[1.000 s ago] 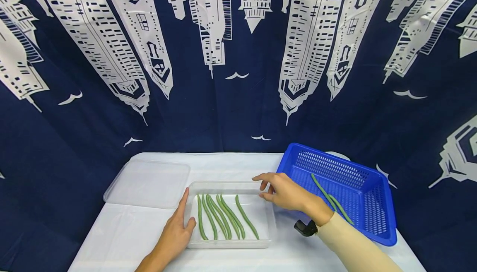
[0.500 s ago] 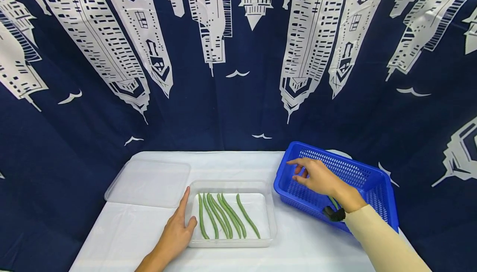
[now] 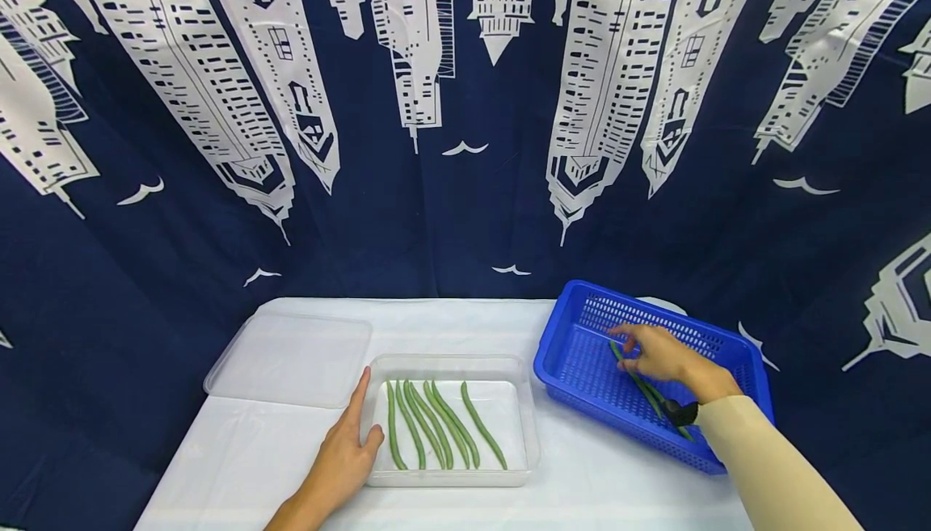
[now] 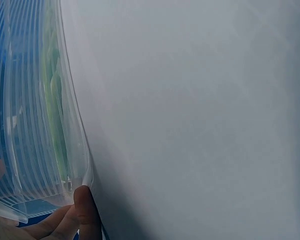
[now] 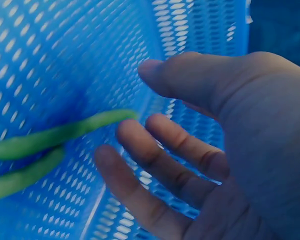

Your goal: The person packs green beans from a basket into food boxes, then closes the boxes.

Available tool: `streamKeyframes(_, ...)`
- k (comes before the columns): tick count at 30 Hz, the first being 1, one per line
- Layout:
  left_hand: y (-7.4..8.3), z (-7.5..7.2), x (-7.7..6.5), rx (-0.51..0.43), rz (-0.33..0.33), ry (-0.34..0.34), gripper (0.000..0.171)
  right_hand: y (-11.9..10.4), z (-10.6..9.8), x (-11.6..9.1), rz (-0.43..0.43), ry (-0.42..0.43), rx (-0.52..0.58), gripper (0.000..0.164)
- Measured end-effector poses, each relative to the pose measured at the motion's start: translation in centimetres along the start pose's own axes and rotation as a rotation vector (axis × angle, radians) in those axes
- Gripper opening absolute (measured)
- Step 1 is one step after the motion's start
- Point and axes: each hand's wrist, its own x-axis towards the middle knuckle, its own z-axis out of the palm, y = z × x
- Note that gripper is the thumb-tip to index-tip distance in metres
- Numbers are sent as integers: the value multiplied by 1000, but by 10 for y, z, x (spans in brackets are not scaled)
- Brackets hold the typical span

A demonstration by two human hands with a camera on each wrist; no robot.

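My left hand [image 3: 342,454] rests along the left side of a clear plastic container [image 3: 451,478], index finger straight and thumb over the rim. Several green beans [image 3: 483,424] lie side by side inside it, one set apart to the right. In the left wrist view my fingers [image 4: 86,210] touch the container's ribbed wall. My right hand [image 3: 665,357] is down inside a blue plastic basket [image 3: 604,410]. Two green beans lie there; the right wrist view shows the upper bean [image 5: 65,132] with its tip by my spread fingertips and the lower bean [image 5: 27,177] below it.
A clear flat lid [image 3: 291,357] lies on the white-covered table [image 3: 225,466] behind and left of the container. A dark blue cloth with a white skyline print [image 3: 393,224] hangs behind the table.
My right hand has moved right from above the container's back right corner, over the basket's edge, and down into the basket by the beans. The left hand stays in place.
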Motion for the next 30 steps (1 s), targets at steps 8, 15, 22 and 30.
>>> streamKeyframes(8,-2,3,-1,-13,-3,1,96,23,11,-1,62,-103,7,69)
streamKeyframes(15,-1,2,-1,-17,8,5,96,32,16,1,46,-90,14,72)
streamKeyframes(22,2,0,0,-7,0,1,95,35,17,1,55,-86,21,70)
streamKeyframes(30,1,1,0,4,16,7,96,34,18,1,67,-82,20,66)
